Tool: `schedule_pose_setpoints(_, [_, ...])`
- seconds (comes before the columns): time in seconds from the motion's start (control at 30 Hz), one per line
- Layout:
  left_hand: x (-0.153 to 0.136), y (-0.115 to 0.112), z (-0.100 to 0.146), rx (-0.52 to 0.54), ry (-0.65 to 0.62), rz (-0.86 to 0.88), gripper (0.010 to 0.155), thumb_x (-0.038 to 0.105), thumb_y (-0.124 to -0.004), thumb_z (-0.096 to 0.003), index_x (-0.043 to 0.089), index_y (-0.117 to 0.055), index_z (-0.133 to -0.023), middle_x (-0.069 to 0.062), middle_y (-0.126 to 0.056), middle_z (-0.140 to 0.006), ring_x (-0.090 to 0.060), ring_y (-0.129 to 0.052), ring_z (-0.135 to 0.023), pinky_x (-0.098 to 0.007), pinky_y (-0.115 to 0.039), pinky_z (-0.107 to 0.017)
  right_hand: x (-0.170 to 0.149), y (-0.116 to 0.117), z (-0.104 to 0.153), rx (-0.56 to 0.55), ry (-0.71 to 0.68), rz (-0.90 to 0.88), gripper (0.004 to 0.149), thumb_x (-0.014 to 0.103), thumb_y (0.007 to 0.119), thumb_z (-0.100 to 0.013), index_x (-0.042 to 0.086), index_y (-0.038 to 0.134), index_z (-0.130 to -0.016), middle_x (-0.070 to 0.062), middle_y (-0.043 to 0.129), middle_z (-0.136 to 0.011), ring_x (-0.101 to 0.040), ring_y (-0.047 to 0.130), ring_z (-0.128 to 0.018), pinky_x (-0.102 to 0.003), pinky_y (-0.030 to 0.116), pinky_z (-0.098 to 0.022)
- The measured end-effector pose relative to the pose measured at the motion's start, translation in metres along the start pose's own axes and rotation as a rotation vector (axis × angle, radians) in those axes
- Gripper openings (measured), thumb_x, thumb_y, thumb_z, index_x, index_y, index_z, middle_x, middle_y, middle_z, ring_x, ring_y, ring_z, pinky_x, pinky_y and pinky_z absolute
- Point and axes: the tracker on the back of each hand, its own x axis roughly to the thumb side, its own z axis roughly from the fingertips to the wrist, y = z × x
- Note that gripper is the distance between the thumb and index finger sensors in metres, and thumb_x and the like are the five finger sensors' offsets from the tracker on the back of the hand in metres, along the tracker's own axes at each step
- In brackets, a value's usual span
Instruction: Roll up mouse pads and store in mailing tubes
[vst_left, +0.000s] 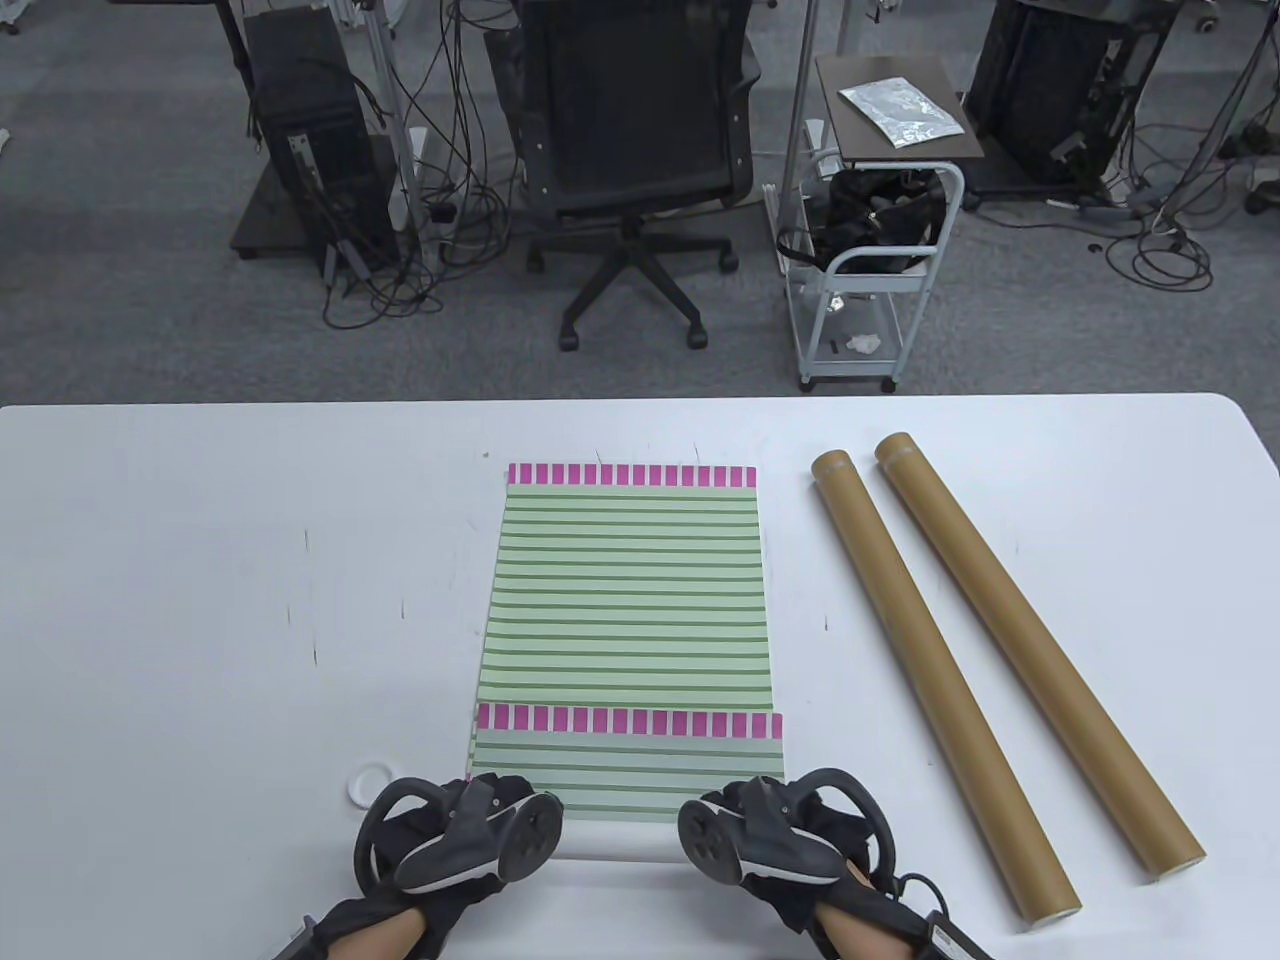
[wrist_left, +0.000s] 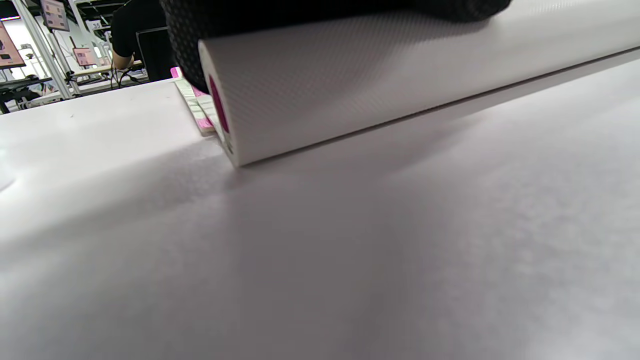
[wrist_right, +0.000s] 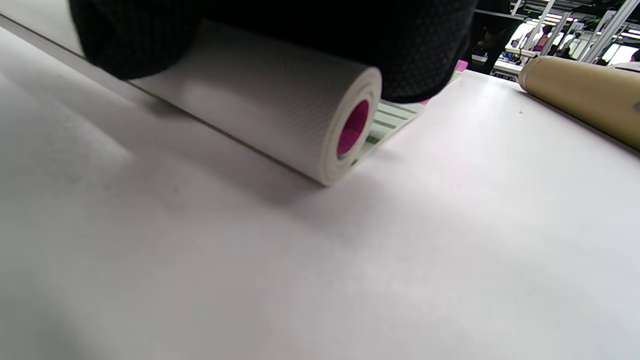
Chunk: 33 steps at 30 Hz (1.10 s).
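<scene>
Two green-striped mouse pads with pink bands lie stacked mid-table; the lower pad (vst_left: 630, 590) is flat. The upper pad's near end is rolled into a white roll (vst_left: 620, 845) with a pink core (wrist_right: 352, 127). My left hand (vst_left: 510, 795) grips the roll's left end (wrist_left: 350, 85), with gloved fingers (wrist_left: 300, 12) curled over its top. My right hand (vst_left: 735, 800) grips the right end (wrist_right: 280, 115), fingers (wrist_right: 300, 35) over it. Two brown mailing tubes (vst_left: 940, 680) (vst_left: 1040, 650) lie side by side to the right, apart from both hands.
A small white round cap (vst_left: 368, 783) sits on the table just left of my left hand. One tube (wrist_right: 580, 90) shows at the right wrist view's upper right. Beyond the table's far edge stand an office chair (vst_left: 630, 150) and a cart (vst_left: 870, 250).
</scene>
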Motion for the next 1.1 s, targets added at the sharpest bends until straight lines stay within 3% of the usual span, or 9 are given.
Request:
schedule_pose_setpoints(0.23, [-0.002,-0.001,0.003,-0.026,-0.026,0.047,0.05,0.046,-0.064,-0.0406,0.04,-0.074,-0.089,0.011,-0.086,-0.088,-0.014,-0.091,-0.079,-0.031,-0.082,-0.064,0.004,0.001,0.002,0.011,-0.02,0.011,0.056,0.042,0.074,-0.036,0.026,0.072,-0.091,0.001,0.084,-0.084,-0.022,0.091,-0.067,-0.039,0.079,-0.055])
schedule_pose_setpoints(0.37, [0.001,0.002,0.008,0.074,-0.033,0.008,0.05,0.05,-0.071,-0.0386,0.043,-0.072,-0.088,0.015,-0.084,-0.088,-0.011,-0.09,-0.081,-0.03,-0.081,-0.065,0.005,0.001,0.0,0.043,-0.022,-0.007,0.056,0.037,0.07,-0.039,0.024,0.071,-0.093,-0.002,0.082,-0.085,-0.025,0.089,-0.069,-0.041,0.077,-0.056])
schedule_pose_setpoints(0.5, [0.005,0.0,0.009,0.071,-0.02,-0.021,0.048,0.046,-0.069,-0.04,0.042,-0.071,-0.088,0.014,-0.084,-0.088,-0.011,-0.091,-0.079,-0.029,-0.082,-0.064,0.007,0.003,0.003,0.055,-0.025,0.016,0.057,0.037,0.068,-0.041,0.022,0.066,-0.096,-0.003,0.079,-0.088,-0.026,0.086,-0.073,-0.043,0.075,-0.058])
schedule_pose_setpoints(0.57, [0.005,-0.001,0.006,0.055,-0.005,-0.008,0.048,0.044,-0.066,-0.041,0.042,-0.071,-0.089,0.014,-0.084,-0.089,-0.011,-0.091,-0.08,-0.029,-0.082,-0.064,0.007,-0.001,0.004,0.067,-0.013,0.039,0.06,0.039,0.069,-0.042,0.023,0.062,-0.099,-0.002,0.075,-0.094,-0.027,0.083,-0.078,-0.045,0.073,-0.06])
schedule_pose_setpoints(0.67, [0.004,-0.002,0.001,0.031,0.011,-0.003,0.048,0.042,-0.063,-0.042,0.042,-0.071,-0.089,0.014,-0.084,-0.089,-0.011,-0.091,-0.081,-0.029,-0.082,-0.065,0.007,-0.007,0.006,-0.024,-0.003,0.044,0.064,0.041,0.076,-0.038,0.023,0.061,-0.097,0.0,0.076,-0.089,-0.023,0.085,-0.073,-0.043,0.076,-0.057])
schedule_pose_setpoints(0.73, [0.004,-0.001,0.0,0.026,0.012,-0.002,0.048,0.042,-0.063,-0.0421,0.041,-0.072,-0.089,0.013,-0.085,-0.089,-0.012,-0.092,-0.08,-0.03,-0.082,-0.064,0.007,-0.002,0.003,0.011,0.009,0.071,0.062,0.039,0.076,-0.039,0.024,0.057,-0.097,0.0,0.074,-0.09,-0.022,0.084,-0.073,-0.041,0.076,-0.058])
schedule_pose_setpoints(0.9, [0.012,0.005,0.01,0.138,-0.006,-0.097,0.046,0.045,-0.071,-0.0418,0.041,-0.073,-0.087,0.015,-0.086,-0.087,-0.013,-0.097,-0.078,-0.028,-0.089,-0.057,0.007,0.001,0.001,-0.028,-0.004,0.063,0.057,0.036,0.073,-0.038,0.028,0.062,-0.094,0.004,0.079,-0.087,-0.021,0.087,-0.07,-0.038,0.077,-0.056])
schedule_pose_setpoints(0.97, [0.015,0.003,0.01,0.122,-0.011,-0.111,0.056,0.054,-0.075,-0.0364,0.04,-0.071,-0.091,0.011,-0.084,-0.09,-0.013,-0.094,-0.081,-0.029,-0.087,-0.059,0.009,0.001,-0.001,-0.02,0.005,0.066,0.056,0.033,0.07,-0.039,0.026,0.063,-0.094,0.002,0.08,-0.087,-0.023,0.087,-0.071,-0.039,0.077,-0.056])
schedule_pose_setpoints(1.1, [0.016,0.001,0.006,0.124,0.011,-0.164,0.056,0.052,-0.073,-0.036,0.041,-0.07,-0.091,0.014,-0.084,-0.089,-0.011,-0.095,-0.08,-0.027,-0.086,-0.06,0.007,0.001,0.0,0.016,-0.002,0.056,0.058,0.034,0.066,-0.042,0.024,0.06,-0.098,0.0,0.076,-0.093,-0.025,0.085,-0.077,-0.042,0.076,-0.058])
